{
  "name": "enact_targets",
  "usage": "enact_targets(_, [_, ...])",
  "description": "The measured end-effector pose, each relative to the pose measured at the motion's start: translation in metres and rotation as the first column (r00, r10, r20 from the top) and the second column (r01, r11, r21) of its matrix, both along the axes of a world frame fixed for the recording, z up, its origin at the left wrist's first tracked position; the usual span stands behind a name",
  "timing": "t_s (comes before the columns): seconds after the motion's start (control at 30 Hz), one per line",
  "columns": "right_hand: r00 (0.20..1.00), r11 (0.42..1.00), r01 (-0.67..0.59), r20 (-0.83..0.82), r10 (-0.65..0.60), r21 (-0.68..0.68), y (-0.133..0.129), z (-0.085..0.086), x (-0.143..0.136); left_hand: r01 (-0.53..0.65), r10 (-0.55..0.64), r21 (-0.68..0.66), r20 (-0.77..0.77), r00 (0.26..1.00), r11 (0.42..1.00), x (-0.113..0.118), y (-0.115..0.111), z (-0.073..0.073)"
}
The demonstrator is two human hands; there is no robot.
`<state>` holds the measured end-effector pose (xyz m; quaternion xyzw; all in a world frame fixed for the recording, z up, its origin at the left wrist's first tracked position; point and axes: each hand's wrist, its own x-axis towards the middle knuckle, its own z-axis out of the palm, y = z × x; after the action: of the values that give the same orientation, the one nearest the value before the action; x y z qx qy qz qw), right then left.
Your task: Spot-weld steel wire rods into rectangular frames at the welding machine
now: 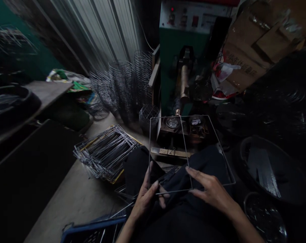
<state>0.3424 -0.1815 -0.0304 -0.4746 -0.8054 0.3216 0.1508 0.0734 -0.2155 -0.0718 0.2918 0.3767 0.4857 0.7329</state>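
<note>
A rectangular wire frame [184, 141] with a wire across its middle is held over the lap, its far edge at the copper-coloured electrode tip [177, 111] of a green machine. My left hand [149, 194] grips the near left corner of the frame between thumb and fingers. On the right, my right hand [210, 190] pinches the near end of the middle wire, thumb at the near edge and a finger along the wire.
Stacked wire frames [107, 152] lie on the left beside the knee. Wire coils [127, 87] stand behind them. A blue crate [94, 229] is at the bottom left. Round dark tubs [264, 168] with metal strips stand at right. A small dish [172, 122] of metal bits sits under the electrode.
</note>
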Motion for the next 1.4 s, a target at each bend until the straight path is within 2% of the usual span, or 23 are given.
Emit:
enact_targets(0.4, [1.000,0.999,-0.017,-0.021,0.017,-0.028,0.000,0.006,0.001,-0.012,0.011,-0.031,-0.051,0.999,0.999,0.001,-0.001,0.010])
enact_targets(0.7, [0.999,1.000,-0.020,-0.041,0.021,0.024,0.002,0.008,-0.001,-0.015,0.016,-0.034,0.019,1.000,0.999,0.000,0.000,0.007])
enact_targets(0.93, [0.999,1.000,-0.014,-0.047,0.013,-0.021,0.005,0.009,-0.003,-0.008,0.011,-0.062,0.052,0.999,0.998,0.000,0.004,0.005])
enact_targets(1.13, [0.998,1.000,0.002,-0.069,-0.002,0.001,0.001,0.001,-0.004,-0.040,0.042,-0.027,0.081,0.996,0.999,0.003,0.000,-0.004])
enact_targets(1.2, [0.997,0.998,0.016,-0.070,-0.012,0.054,0.007,-0.005,-0.005,-0.047,0.047,-0.006,0.076,0.996,0.999,0.004,0.010,-0.007])
enact_targets(1.27, [0.998,0.990,0.024,-0.056,-0.016,0.138,0.024,-0.011,-0.005,-0.056,0.055,0.017,0.066,0.996,0.998,0.005,0.032,-0.009])
enact_targets(1.4, [0.996,0.948,0.068,0.028,-0.081,0.312,0.093,-0.017,-0.008,-0.096,0.088,0.148,0.061,0.994,0.984,0.002,0.107,-0.008])
